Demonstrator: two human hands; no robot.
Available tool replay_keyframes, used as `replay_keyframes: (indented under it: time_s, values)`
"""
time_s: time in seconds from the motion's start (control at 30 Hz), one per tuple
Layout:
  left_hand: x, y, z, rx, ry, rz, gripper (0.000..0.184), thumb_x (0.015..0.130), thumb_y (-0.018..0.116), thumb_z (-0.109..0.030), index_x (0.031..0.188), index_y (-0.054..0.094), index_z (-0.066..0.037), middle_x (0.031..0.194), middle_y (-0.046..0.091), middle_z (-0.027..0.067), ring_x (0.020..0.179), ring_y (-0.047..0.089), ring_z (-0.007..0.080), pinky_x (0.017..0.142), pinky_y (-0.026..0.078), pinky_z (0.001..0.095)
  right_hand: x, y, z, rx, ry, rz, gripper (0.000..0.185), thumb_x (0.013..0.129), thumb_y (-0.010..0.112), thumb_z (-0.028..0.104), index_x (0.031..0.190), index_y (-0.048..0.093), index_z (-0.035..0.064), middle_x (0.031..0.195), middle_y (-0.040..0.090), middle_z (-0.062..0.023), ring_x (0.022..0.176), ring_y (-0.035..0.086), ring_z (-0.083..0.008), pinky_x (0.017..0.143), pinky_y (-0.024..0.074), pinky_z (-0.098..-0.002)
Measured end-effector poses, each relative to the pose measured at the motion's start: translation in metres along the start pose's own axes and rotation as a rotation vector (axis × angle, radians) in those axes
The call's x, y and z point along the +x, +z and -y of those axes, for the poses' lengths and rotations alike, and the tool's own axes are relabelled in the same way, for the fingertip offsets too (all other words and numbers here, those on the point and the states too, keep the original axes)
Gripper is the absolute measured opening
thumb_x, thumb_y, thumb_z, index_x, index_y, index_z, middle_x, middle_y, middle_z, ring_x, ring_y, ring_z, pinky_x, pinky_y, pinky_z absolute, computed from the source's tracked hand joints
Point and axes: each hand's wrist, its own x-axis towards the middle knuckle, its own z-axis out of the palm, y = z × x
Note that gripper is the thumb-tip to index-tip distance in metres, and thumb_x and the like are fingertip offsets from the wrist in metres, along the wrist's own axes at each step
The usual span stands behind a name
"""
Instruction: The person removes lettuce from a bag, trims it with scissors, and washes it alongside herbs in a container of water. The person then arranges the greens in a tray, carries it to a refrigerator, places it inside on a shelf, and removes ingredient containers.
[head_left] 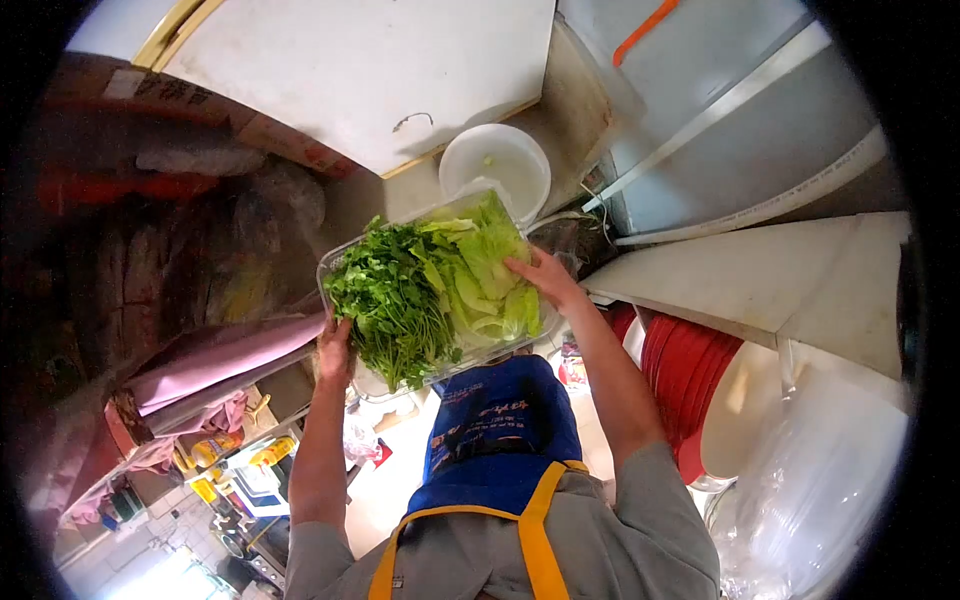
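A clear plastic tray [397,397] is held up in front of the blue apron. Its left part carries a heap of leafy green herbs [395,300] with thin stems, its right part pale green lettuce leaves [485,265]. My left hand [336,345] grips the tray's left edge beside the herbs. On the right side, my right hand [545,277] holds the other edge, with fingers reaching over the lettuce.
Beyond the tray stands a white bucket [510,150] near a white panel [370,70]. Red round stacked items [690,380] sit under a ledge [780,280] at right. Pink cloth [230,365] lies on a shelf at left. Clear plastic wrap [820,480] fills the lower right.
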Motion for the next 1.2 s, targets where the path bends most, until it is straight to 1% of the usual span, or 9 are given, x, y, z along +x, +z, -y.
replay_keyframes:
  time_s: [0.17, 0.27, 0.33, 0.47, 0.67, 0.77, 0.93, 1.03, 1.2]
  values:
    - [0.003, -0.005, -0.004, 0.073, 0.002, 0.024, 0.061, 0.09, 0.052, -0.012, 0.144, 0.024, -0.01, 0.123, 0.05, 0.0084, 0.102, 0.05, 0.0186, 0.084, 0.042, 0.0307, 0.005, -0.002, -0.009, 0.015, -0.025, 0.007, 0.058, 0.082, 0.07, 0.032, 0.125, 0.048, 0.0016, 0.108, 0.06, -0.0079, 0.094, 0.059, -0.0157, 0.08, 0.0488, -0.0298]
    - [0.002, 0.004, -0.015, 0.016, 0.004, 0.03, 0.061, 0.089, 0.052, -0.012, 0.144, 0.025, -0.01, 0.122, 0.051, 0.0085, 0.102, 0.051, 0.0196, 0.083, 0.043, 0.0315, 0.005, -0.001, -0.008, 0.008, -0.03, 0.015, 0.057, 0.082, 0.069, 0.032, 0.125, 0.049, 0.0012, 0.108, 0.06, -0.0075, 0.094, 0.059, -0.0155, 0.08, 0.0484, -0.0292]
    - [0.008, -0.003, -0.011, 0.121, 0.062, 0.065, 0.062, 0.089, 0.053, -0.012, 0.144, 0.025, -0.01, 0.123, 0.05, 0.0087, 0.103, 0.051, 0.0202, 0.083, 0.044, 0.0319, 0.007, -0.001, -0.009, 0.021, -0.046, 0.019, 0.057, 0.082, 0.069, 0.032, 0.124, 0.049, 0.0009, 0.107, 0.061, -0.0073, 0.094, 0.059, -0.0152, 0.08, 0.0481, -0.0288]
    - [0.006, 0.005, -0.02, -0.004, -0.036, 0.019, 0.062, 0.088, 0.052, -0.011, 0.144, 0.024, -0.01, 0.125, 0.049, 0.0086, 0.105, 0.051, 0.0206, 0.084, 0.044, 0.0321, 0.01, 0.0, -0.007, 0.024, -0.036, 0.008, 0.054, 0.082, 0.069, 0.032, 0.123, 0.051, 0.0007, 0.106, 0.061, -0.0072, 0.092, 0.059, -0.0143, 0.08, 0.048, -0.0283]
    - [0.008, 0.009, -0.032, 0.084, -0.043, 0.019, 0.062, 0.089, 0.052, -0.01, 0.143, 0.024, -0.01, 0.129, 0.047, 0.0087, 0.11, 0.05, 0.0206, 0.086, 0.044, 0.0317, 0.009, 0.004, 0.003, -0.007, -0.043, -0.004, 0.052, 0.083, 0.068, 0.031, 0.122, 0.052, 0.001, 0.107, 0.062, -0.0071, 0.091, 0.059, -0.0134, 0.078, 0.0487, -0.0277]
    - [0.02, -0.008, -0.022, 0.053, -0.013, 0.096, 0.061, 0.089, 0.052, -0.011, 0.143, 0.024, -0.009, 0.13, 0.046, 0.0089, 0.112, 0.049, 0.0206, 0.087, 0.044, 0.0315, 0.017, -0.001, -0.007, 0.008, -0.058, 0.009, 0.052, 0.083, 0.068, 0.031, 0.122, 0.053, 0.0008, 0.107, 0.062, -0.0073, 0.091, 0.06, -0.0136, 0.078, 0.0491, -0.028]
    - [0.015, 0.001, -0.035, 0.072, -0.005, 0.054, 0.06, 0.089, 0.051, -0.011, 0.143, 0.024, -0.008, 0.13, 0.046, 0.0096, 0.112, 0.049, 0.0202, 0.087, 0.044, 0.0311, 0.017, 0.004, -0.001, -0.039, -0.035, -0.008, 0.054, 0.082, 0.069, 0.035, 0.122, 0.053, 0.0011, 0.107, 0.062, -0.008, 0.091, 0.06, -0.0145, 0.079, 0.0494, -0.0285]
    - [0.013, 0.005, -0.045, 0.102, -0.029, 0.048, 0.059, 0.09, 0.05, -0.011, 0.143, 0.024, -0.007, 0.131, 0.045, 0.0106, 0.113, 0.049, 0.0202, 0.086, 0.044, 0.0312, 0.019, 0.003, 0.0, -0.062, -0.027, 0.028, 0.055, 0.084, 0.067, 0.033, 0.125, 0.05, 0.0015, 0.11, 0.06, -0.008, 0.096, 0.059, -0.014, 0.082, 0.048, -0.028]
    - [0.014, 0.0, -0.052, 0.141, -0.05, 0.042, 0.059, 0.09, 0.05, -0.012, 0.143, 0.024, -0.006, 0.131, 0.045, 0.0118, 0.111, 0.05, 0.0208, 0.085, 0.044, 0.0313, 0.018, 0.013, 0.006, -0.024, -0.018, 0.012, 0.053, 0.083, 0.067, 0.034, 0.122, 0.052, 0.0013, 0.107, 0.062, -0.0082, 0.093, 0.059, -0.0148, 0.081, 0.0488, -0.0288]
